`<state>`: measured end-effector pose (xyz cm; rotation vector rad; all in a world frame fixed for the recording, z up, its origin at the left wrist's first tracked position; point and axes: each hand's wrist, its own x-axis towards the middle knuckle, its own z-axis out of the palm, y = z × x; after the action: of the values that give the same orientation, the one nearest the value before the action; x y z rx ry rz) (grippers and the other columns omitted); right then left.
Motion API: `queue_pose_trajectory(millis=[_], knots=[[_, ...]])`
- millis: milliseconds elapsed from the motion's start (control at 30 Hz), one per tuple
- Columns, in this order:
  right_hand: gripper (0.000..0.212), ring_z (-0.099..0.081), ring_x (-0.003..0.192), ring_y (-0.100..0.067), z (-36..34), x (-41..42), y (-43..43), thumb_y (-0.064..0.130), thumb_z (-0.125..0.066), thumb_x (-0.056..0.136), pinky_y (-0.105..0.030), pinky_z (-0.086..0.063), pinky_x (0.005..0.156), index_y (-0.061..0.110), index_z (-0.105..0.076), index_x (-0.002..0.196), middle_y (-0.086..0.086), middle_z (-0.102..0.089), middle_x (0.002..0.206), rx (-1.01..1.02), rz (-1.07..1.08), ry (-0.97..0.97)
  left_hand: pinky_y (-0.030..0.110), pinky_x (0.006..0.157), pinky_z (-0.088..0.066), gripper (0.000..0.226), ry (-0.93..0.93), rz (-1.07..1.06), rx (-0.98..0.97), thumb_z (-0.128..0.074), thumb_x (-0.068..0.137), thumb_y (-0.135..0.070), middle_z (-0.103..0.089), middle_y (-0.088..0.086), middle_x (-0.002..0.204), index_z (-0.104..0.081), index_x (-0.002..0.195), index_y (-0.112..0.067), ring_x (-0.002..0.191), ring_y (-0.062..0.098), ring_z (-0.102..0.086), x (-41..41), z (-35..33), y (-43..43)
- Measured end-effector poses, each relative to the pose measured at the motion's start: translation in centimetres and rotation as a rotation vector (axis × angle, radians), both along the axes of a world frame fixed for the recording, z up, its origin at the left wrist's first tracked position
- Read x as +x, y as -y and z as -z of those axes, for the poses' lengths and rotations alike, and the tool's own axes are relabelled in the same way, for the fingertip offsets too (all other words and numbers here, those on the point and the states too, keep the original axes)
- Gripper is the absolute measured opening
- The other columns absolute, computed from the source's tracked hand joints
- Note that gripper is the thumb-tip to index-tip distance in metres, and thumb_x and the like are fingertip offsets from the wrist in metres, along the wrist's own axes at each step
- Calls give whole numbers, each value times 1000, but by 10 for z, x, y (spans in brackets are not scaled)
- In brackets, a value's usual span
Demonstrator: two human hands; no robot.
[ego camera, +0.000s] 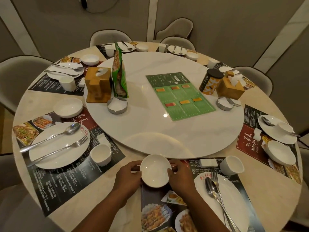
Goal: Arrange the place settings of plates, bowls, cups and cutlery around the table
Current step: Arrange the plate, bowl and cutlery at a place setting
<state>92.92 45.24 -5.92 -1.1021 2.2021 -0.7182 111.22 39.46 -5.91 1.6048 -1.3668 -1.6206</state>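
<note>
The round bench point(38, 101) carries a white turntable point(150, 131) in its middle, with printed placemats ringed around it. Most of them already have a plate, bowl, cup and cutlery. The step in hand looks like finishing the nearest setting. On the near placemat point(150, 195) a white dinner plate point(234, 198) lies to the right with a spoon point(210, 186) and fork point(214, 177) laid across it. A white cup point(231, 164) stands beyond the plate, beside a small white packet point(208, 162). The small white bowl point(154, 170) is the piece being placed. It is at the mat's far left corner, just short of the turntable's edge, and whether it rests on the mat or is held just above it cannot be told. The left hand point(127, 176) grips the bowl's left rim with curled fingers. The right hand point(181, 176) does the same on the right rim, so the bowl is held between both. The neighbouring setting on the left has its bowl point(68, 107) at the far corner of the mat, clear of its plate point(58, 146). Judging by that, the next move calls for seating this bowl squarely at the matching corner, off the turntable's rim, and releasing both hands without nudging it.
</note>
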Motion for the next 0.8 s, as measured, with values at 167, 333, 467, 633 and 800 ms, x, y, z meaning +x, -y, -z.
queue_pose_trajectory(millis=[167,333,467,633,800], knots=[[23,-58,83,-8,-12,-7,-12,28,-58,94,-25,-45,72,22,-58,116,8,-63,94,-14,-7,-22,26,81,-46,37,260,-1,-284,-62,89,-11,-62,-2,114,-61,122,-27,98,13,-58,-4,-9,-10],[16,-59,84,-7,-28,-47,-52,22,-60,93,-23,-46,76,25,-66,107,13,-63,91,-36,64,-106,13,64,-44,25,219,117,-596,-65,87,-11,-61,-13,94,-65,106,-27,80,3,-59,-28,-29,-42],[11,-63,82,-13,-37,-98,-98,18,-62,91,-23,-41,71,22,-69,99,5,-69,88,-75,201,-194,20,72,-55,16,138,303,-439,-63,89,-17,-67,-17,90,-68,96,-31,82,-3,-63,-57,-23,-77],[15,-60,83,-14,-27,-157,-150,20,-56,95,-26,-43,70,22,-66,106,-2,-69,101,29,337,-212,31,80,-56,15,254,397,-218,-60,90,-26,-68,-11,95,-59,102,-35,81,3,-64,-95,-2,-114],[27,-60,101,-23,-7,-178,-174,28,-53,97,-31,-46,84,21,-60,122,-5,-67,116,172,265,-65,31,80,-55,44,306,323,-52,-62,89,-34,-70,-3,108,-51,131,-28,86,13,-68,-123,6,-139]])
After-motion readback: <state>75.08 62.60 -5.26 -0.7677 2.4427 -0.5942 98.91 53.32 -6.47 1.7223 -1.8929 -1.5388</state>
